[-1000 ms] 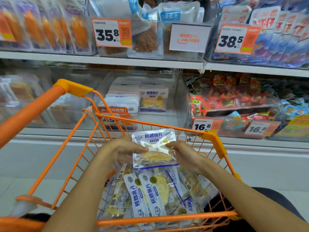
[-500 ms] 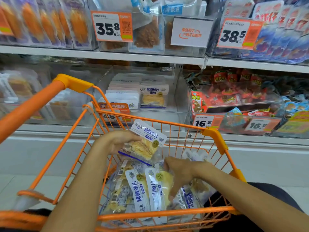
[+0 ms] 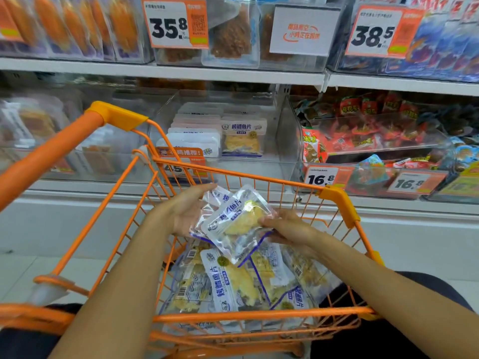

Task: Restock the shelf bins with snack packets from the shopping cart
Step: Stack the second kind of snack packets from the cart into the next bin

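Above the orange shopping cart (image 3: 337,198) I hold two clear snack packets with blue print. My left hand (image 3: 185,213) lies palm up under the first packet (image 3: 215,200), its fingers stretched along the edge. My right hand (image 3: 287,226) pinches the second packet (image 3: 241,224) at its right edge and lays it on top of the first. Several more packets (image 3: 233,286) are piled in the cart below. The clear shelf bin (image 3: 274,141) straight ahead holds rows of the same packets (image 3: 242,137).
A neighbouring bin (image 3: 298,141) to the right holds red snack packs, with 16.8 price tags (image 3: 321,178) in front. The upper shelf (image 3: 166,71) carries more bins and price tags. The cart handle (image 3: 51,151) runs along the left. White floor lies below the shelf base.
My right hand has come up out of the cart pile with a second packet and brought it onto the one in my left hand. The left hand has turned palm up.
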The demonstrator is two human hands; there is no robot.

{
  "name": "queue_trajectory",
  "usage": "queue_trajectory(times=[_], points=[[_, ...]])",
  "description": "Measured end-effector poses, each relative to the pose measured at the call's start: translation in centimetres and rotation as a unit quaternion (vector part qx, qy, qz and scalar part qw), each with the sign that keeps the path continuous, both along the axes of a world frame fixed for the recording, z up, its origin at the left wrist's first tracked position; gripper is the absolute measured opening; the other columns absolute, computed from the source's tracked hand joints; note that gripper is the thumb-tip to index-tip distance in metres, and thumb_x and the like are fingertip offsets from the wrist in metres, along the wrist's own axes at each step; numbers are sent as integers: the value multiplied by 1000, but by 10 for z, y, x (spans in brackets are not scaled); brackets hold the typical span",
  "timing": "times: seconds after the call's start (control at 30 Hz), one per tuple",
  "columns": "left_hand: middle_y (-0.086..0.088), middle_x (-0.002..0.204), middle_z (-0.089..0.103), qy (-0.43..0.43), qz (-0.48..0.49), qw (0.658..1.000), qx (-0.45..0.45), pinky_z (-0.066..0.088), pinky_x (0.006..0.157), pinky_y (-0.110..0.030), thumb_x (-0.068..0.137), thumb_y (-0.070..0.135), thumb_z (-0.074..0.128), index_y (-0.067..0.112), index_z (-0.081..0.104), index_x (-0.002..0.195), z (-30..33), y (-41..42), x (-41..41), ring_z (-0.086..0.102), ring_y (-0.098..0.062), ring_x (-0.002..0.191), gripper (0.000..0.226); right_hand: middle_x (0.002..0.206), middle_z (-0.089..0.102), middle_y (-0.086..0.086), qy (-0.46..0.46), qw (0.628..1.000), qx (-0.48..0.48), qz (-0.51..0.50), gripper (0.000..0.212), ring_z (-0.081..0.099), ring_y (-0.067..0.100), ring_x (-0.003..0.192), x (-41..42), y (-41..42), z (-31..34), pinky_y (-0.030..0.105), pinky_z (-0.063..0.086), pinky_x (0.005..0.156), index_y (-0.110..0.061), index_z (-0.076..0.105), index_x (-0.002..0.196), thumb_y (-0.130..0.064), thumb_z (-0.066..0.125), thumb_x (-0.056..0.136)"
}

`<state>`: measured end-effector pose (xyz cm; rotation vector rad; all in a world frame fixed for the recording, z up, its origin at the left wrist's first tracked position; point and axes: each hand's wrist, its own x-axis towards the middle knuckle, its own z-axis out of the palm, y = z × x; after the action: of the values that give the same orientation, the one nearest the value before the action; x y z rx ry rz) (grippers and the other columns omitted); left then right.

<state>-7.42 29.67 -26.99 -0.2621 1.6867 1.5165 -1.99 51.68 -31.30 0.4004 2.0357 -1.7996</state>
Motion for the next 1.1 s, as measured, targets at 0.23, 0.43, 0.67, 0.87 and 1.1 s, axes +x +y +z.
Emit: queue_trajectory(times=[0.23,0.43,0.67,0.87,1.1], points=[[-11,112,68,58,-79,988,-121,51,90,-37,80,3,72,7,62,114,-1,2,3,64,-23,96,35,86,68,12,-118,987,-105,26,17,70,17,72,14,-11,-5,22,58,61,0,59,96,-17,61,93],[-16,133,53,217,-111,905,-349,48,84,-36,85,14,71,7,47,136,12,-2,2,53,-25,103,57,109,58,1,3,883,344,318,47,55,17,100,14,-14,-10,25,43,81,-13,59,119,-33,75,81],[-15,118,64,272,-93,870,-402,51,88,-40,78,9,76,9,61,122,7,-11,-15,60,-33,105,46,157,19,1,75,800,416,425,112,11,27,144,17,-36,-23,49,13,117,-29,4,153,-54,76,71],[-9,113,65,214,-171,900,-339,52,84,-36,79,20,78,8,63,115,21,-6,-6,61,-25,103,41,74,43,-20,81,856,296,416,32,41,-2,68,6,-11,11,15,33,64,-29,47,77,-34,79,77],[-5,82,75,165,-134,955,-206,56,84,-38,69,28,83,15,74,88,19,-8,-7,71,-21,80,25,114,68,10,70,956,81,275,27,65,22,106,2,24,21,33,50,97,-11,66,110,-9,72,84]])
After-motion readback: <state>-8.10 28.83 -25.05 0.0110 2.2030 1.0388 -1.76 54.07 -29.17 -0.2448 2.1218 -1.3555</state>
